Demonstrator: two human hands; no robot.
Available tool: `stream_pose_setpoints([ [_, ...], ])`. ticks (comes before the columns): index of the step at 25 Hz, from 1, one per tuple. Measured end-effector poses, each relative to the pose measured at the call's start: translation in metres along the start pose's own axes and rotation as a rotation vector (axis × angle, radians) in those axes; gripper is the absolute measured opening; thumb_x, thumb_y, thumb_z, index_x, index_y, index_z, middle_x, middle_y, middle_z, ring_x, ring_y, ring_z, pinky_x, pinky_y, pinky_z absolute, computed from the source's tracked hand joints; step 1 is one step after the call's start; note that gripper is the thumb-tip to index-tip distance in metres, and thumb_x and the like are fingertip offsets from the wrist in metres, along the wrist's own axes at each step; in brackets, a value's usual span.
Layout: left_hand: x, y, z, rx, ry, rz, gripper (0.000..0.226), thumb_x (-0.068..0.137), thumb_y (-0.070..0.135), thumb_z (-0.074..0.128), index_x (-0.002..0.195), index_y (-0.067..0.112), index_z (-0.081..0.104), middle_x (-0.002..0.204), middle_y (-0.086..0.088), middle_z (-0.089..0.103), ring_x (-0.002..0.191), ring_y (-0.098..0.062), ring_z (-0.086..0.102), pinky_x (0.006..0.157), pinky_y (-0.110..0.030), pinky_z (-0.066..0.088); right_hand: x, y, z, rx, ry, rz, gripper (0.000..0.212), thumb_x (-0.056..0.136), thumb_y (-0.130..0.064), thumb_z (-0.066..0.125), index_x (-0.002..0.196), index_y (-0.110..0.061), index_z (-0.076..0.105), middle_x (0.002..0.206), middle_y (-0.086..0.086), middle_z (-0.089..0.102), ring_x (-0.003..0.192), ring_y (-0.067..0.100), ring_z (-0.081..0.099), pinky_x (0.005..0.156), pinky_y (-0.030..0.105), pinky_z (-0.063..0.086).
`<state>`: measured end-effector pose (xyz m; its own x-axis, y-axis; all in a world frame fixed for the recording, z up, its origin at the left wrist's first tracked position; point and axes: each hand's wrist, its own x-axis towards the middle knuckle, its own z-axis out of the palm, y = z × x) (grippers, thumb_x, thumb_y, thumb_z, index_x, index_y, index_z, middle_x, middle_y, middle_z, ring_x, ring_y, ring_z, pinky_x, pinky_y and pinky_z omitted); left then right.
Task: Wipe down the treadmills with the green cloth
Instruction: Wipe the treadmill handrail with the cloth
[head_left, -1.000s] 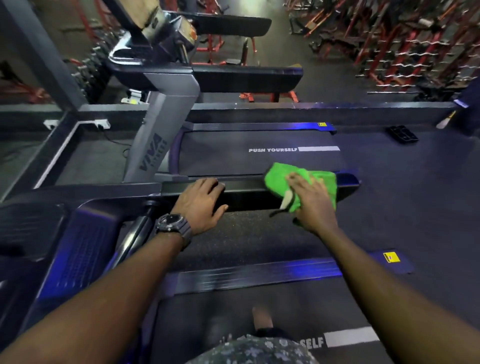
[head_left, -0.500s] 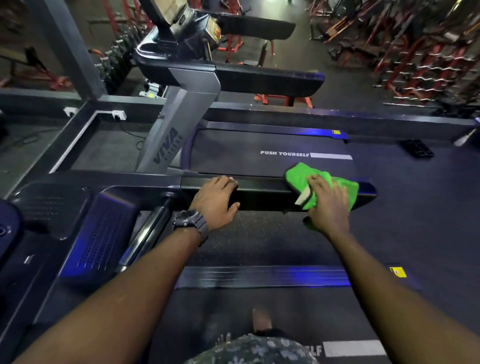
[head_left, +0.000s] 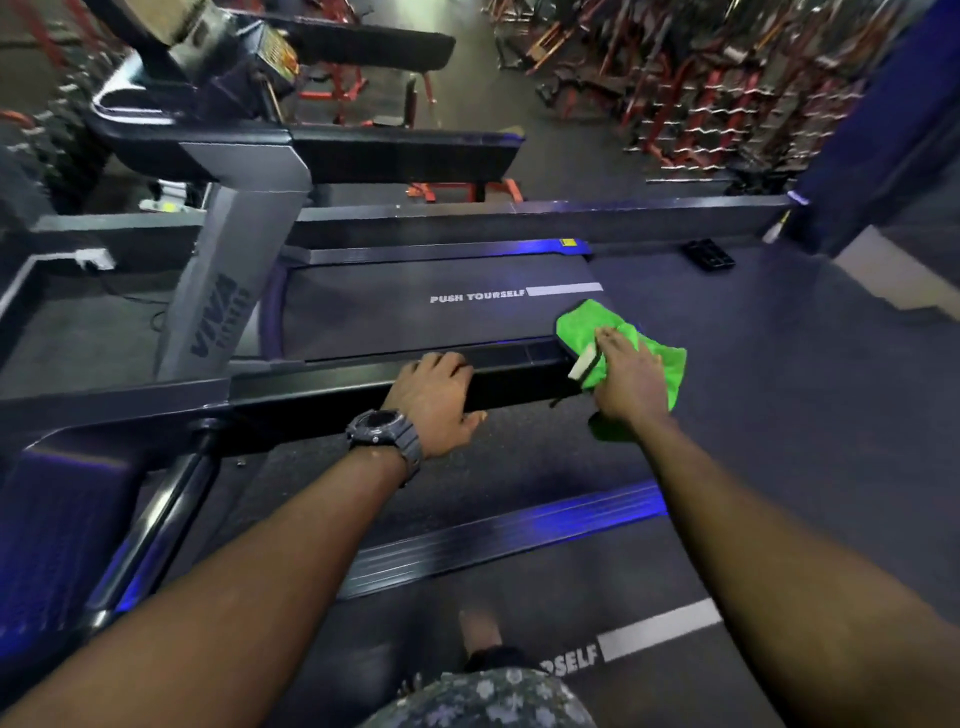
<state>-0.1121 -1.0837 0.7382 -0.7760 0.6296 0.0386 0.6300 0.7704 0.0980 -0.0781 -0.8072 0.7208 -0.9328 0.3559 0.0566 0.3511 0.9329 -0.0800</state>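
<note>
Cloth (head_left: 657, 364): green, soft, light, crumpled. It drapes over the far end of the black handrail (head_left: 332, 395) at centre right of the frame, with one corner hanging below the rail. A pale tag or label shows at its left edge. Judgement: it will fold and bunch under pressure and slide easily on the smooth rail, so you should keep the palm flat on the middle of it, not the edge.

Right hand (head_left: 631, 379): lies on top of the cloth and presses it to the rail end. The fingers look fairly straight; whether the thumb tucks under the cloth I cannot tell.

Left hand (head_left: 434, 397): fingers curl over the top of the same rail, just left of the cloth; it holds the rail, likely to brace you. A watch (head_left: 382, 434) is on that wrist.

Count: one cloth, two hands, two treadmills in view: the one you stand on (head_left: 519, 530) and the next (head_left: 415, 317) in the upper centre. The rail is rigid and fixed.
</note>
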Motion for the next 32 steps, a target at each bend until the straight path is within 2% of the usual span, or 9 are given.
stream_pose_setpoints([
  [2, 0.005, 0.001, 0.002, 0.029, 0.002, -0.001, 0.061, 0.084, 0.056, 0.053, 0.130, 0.017, 0.051, 0.135, -0.001, 0.047, 0.121, -0.026, 0.043, 0.100, -0.041, 0.041, -0.005, -0.028, 0.001, 0.026, 0.004, 0.065, 0.077, 0.078, -0.011, 0.062, 0.148, -0.022, 0.031, 0.157, -0.006, 0.028, 0.141, 0.037, 0.026, 0.115, 0.051, 0.023],
  [7, 0.014, 0.013, 0.000, 0.028, -0.002, 0.013, 0.059, 0.081, 0.055, 0.055, 0.127, 0.018, 0.053, 0.133, 0.000, 0.049, 0.120, -0.026, 0.044, 0.097, -0.041, 0.042, -0.032, -0.058, 0.003, -0.008, -0.050, -0.489, 0.091, 0.072, -0.003, 0.065, 0.151, -0.025, 0.025, 0.159, -0.011, 0.021, 0.146, 0.028, 0.016, 0.120, 0.044, 0.010],
  [11, 0.004, 0.001, -0.005, -0.020, -0.029, -0.016, 0.060, 0.086, 0.053, 0.054, 0.134, 0.019, 0.049, 0.138, 0.001, 0.044, 0.125, -0.024, 0.042, 0.101, -0.040, 0.040, -0.007, -0.004, 0.003, 0.057, 0.031, -0.062, 0.082, 0.070, -0.005, 0.068, 0.144, -0.024, 0.039, 0.154, -0.008, 0.033, 0.141, 0.034, 0.029, 0.115, 0.046, 0.024],
  [13, 0.001, -0.005, -0.009, -0.032, -0.043, -0.035, 0.060, 0.086, 0.054, 0.054, 0.134, 0.018, 0.050, 0.137, 0.000, 0.045, 0.124, -0.024, 0.042, 0.101, -0.041, 0.041, -0.015, -0.039, 0.006, 0.100, 0.074, 0.154, 0.076, 0.075, -0.011, 0.067, 0.144, -0.020, 0.038, 0.153, -0.004, 0.034, 0.140, 0.041, 0.026, 0.113, 0.052, 0.023],
  [15, -0.002, -0.013, -0.013, -0.042, -0.050, -0.048, 0.058, 0.085, 0.053, 0.056, 0.130, 0.017, 0.053, 0.133, -0.001, 0.048, 0.120, -0.026, 0.045, 0.098, -0.041, 0.043, -0.029, -0.099, 0.013, 0.111, 0.067, 0.093, 0.074, 0.078, -0.012, 0.064, 0.146, -0.016, 0.034, 0.154, -0.001, 0.032, 0.141, 0.044, 0.021, 0.114, 0.055, 0.018],
  [17, -0.010, -0.024, -0.016, -0.031, -0.056, -0.067, 0.056, 0.082, 0.049, 0.058, 0.127, 0.016, 0.055, 0.131, -0.003, 0.050, 0.116, -0.027, 0.047, 0.095, -0.041, 0.045, -0.048, -0.150, 0.024, 0.076, 0.051, -0.183, 0.075, 0.081, -0.009, 0.060, 0.149, -0.015, 0.029, 0.156, -0.001, 0.029, 0.143, 0.042, 0.019, 0.116, 0.055, 0.014],
  [20, -0.032, -0.051, -0.018, 0.010, -0.057, -0.117, 0.055, 0.082, 0.051, 0.057, 0.125, 0.017, 0.055, 0.127, -0.003, 0.051, 0.112, -0.028, 0.048, 0.092, -0.042, 0.046, -0.049, -0.152, 0.018, -0.014, 0.015, -0.482, 0.086, 0.078, -0.005, 0.063, 0.152, -0.018, 0.022, 0.159, -0.004, 0.022, 0.146, 0.037, 0.015, 0.118, 0.049, 0.008],
  [26, -0.083, -0.120, -0.028, 0.008, -0.055, -0.311, 0.054, 0.084, 0.048, 0.058, 0.128, 0.017, 0.054, 0.129, -0.004, 0.049, 0.116, -0.028, 0.047, 0.096, -0.044, 0.045, -0.058, -0.170, 0.025, 0.084, 0.095, -0.106, 0.075, 0.075, -0.004, 0.061, 0.146, -0.010, 0.036, 0.153, 0.004, 0.034, 0.140, 0.045, 0.022, 0.116, 0.057, 0.010],
  [32, -0.113, -0.143, -0.030, 0.031, -0.037, -0.382, 0.053, 0.078, 0.044, 0.061, 0.118, 0.010, 0.058, 0.120, -0.012, 0.052, 0.107, -0.035, 0.051, 0.090, -0.047, 0.046, -0.084, -0.274, 0.024, -0.177, 0.037, -0.924, 0.071, 0.090, -0.003, 0.042, 0.153, -0.009, 0.011, 0.162, 0.005, 0.008, 0.145, 0.043, 0.011, 0.118, 0.052, 0.004],
])
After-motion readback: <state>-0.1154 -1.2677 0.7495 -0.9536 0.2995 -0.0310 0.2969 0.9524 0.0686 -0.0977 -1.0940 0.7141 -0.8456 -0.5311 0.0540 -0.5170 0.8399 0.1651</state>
